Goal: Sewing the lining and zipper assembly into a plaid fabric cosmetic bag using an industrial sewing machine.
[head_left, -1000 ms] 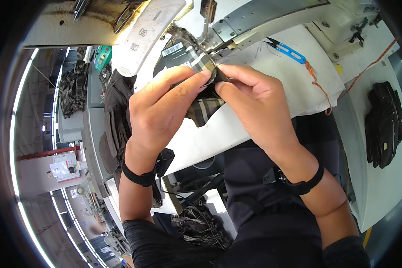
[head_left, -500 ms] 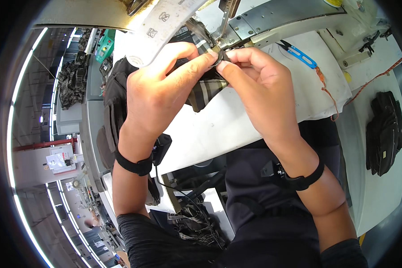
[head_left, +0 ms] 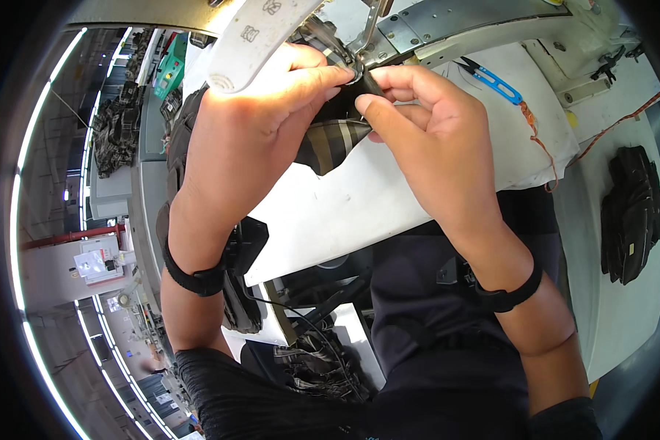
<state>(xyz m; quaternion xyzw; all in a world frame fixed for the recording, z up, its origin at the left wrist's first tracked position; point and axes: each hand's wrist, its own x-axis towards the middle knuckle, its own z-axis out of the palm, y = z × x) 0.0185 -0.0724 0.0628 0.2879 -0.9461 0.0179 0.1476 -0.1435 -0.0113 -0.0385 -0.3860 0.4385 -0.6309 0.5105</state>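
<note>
1. Over the white desk [head_left: 330, 213] was plaid cloth [head_left: 335, 142], near the sewing machine [head_left: 455, 33].
2. Left fingers [head_left: 328, 78] moved forward from right fingers [head_left: 389, 122]; both pinched its dark part [head_left: 349, 103].
3. This probably spread it.

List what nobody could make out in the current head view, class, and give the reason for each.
- Head view: part of the plaid cloth, hidden behind the left hand.
- Head view: the upper end of the white machine cover, cut off by the top edge.
- Head view: details of the distant equipment at lower left, too small and blurred.
</note>
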